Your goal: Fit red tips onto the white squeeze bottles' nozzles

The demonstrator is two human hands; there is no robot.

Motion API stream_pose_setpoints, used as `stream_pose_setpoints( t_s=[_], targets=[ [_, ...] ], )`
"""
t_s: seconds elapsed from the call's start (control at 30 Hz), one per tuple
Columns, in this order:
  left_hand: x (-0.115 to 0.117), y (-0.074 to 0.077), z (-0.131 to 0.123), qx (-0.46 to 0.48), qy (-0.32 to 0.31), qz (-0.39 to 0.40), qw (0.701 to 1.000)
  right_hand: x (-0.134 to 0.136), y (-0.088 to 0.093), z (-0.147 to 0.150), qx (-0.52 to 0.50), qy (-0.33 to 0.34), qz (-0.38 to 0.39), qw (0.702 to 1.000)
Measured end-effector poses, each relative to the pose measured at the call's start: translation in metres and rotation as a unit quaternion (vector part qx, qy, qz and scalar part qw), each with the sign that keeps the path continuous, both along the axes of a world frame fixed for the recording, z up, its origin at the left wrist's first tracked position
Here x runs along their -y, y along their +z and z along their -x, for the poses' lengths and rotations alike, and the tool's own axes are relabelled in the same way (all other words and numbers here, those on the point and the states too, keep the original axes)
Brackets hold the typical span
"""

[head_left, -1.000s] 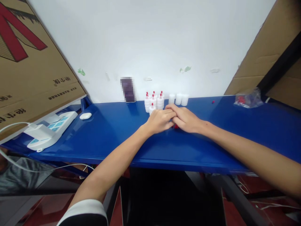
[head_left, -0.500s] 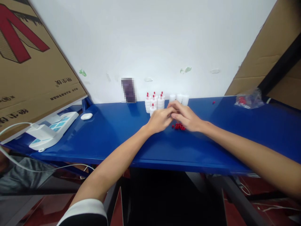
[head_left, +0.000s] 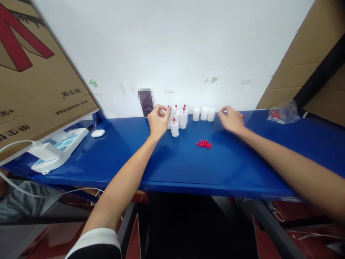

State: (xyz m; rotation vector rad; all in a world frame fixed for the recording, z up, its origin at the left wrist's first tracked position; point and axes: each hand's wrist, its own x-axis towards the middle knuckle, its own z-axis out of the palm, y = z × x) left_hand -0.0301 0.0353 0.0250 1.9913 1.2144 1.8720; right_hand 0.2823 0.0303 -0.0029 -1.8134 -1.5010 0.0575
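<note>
My left hand (head_left: pixel 159 120) is at the left side of a group of white bottles with red tips (head_left: pixel 175 128), its fingers pinched by a red tip; what they hold is too small to make out. My right hand (head_left: pixel 231 118) hovers right of several white pieces (head_left: pixel 204 114) near the wall, fingers bent together, and their contents are hidden. A small pile of red caps (head_left: pixel 205 144) lies on the blue table between my hands, nearer the front.
A phone (head_left: pixel 146 102) leans on the wall. At the left are a power strip (head_left: pixel 66 147), a white case (head_left: pixel 98 133) and a cardboard box (head_left: pixel 43 82). A plastic bag with red pieces (head_left: pixel 283 113) lies at the right.
My hands were together above the red caps and are now apart. The left one has moved left to the bottles, the right one right and back. The red pile is now uncovered.
</note>
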Motion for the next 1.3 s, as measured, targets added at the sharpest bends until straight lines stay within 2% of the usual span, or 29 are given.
stream_pose_setpoints(
  t_s=[0.13,0.23,0.33,0.53,0.67,0.73,0.8,0.9,1.0,1.1,1.2,1.3],
  targets=[
    [0.001,-0.002,0.002,-0.017,-0.027,-0.002,0.999,-0.008,-0.008,-0.014,-0.039,-0.008,-0.012,0.999],
    [-0.001,-0.006,0.002,-0.032,-0.03,0.003,0.999,-0.011,-0.013,-0.018,-0.034,0.028,-0.023,0.999],
    [-0.003,-0.009,0.002,-0.045,-0.04,0.01,0.998,-0.015,-0.018,-0.02,-0.013,0.057,-0.037,0.998],
    [-0.004,-0.016,0.005,-0.114,-0.049,0.047,0.991,-0.02,-0.024,-0.02,-0.021,0.059,-0.055,0.997],
    [-0.01,-0.018,0.011,-0.098,-0.044,0.032,0.994,-0.023,-0.025,-0.018,-0.022,0.083,-0.05,0.995],
    [-0.019,-0.02,0.018,-0.057,-0.009,0.031,0.998,-0.025,-0.026,-0.018,-0.029,0.093,-0.053,0.994],
    [-0.034,-0.024,0.03,-0.003,0.073,0.067,0.995,-0.029,-0.026,-0.017,-0.049,0.099,-0.057,0.992],
    [-0.066,-0.028,0.056,0.015,0.231,0.218,0.948,-0.035,-0.025,-0.016,-0.101,0.116,-0.056,0.986],
    [-0.099,-0.03,0.083,0.015,0.25,0.281,0.926,-0.04,-0.023,-0.012,-0.156,0.141,-0.053,0.976],
    [-0.121,-0.03,0.102,-0.014,0.22,0.302,0.927,-0.04,-0.022,-0.007,-0.194,0.145,-0.044,0.969],
    [-0.131,-0.032,0.115,-0.055,0.198,0.304,0.93,-0.037,-0.022,-0.004,-0.208,0.135,-0.062,0.967],
    [-0.136,-0.035,0.122,-0.08,0.215,0.302,0.925,-0.035,-0.023,-0.001,-0.215,0.143,-0.088,0.962]
  ],
)
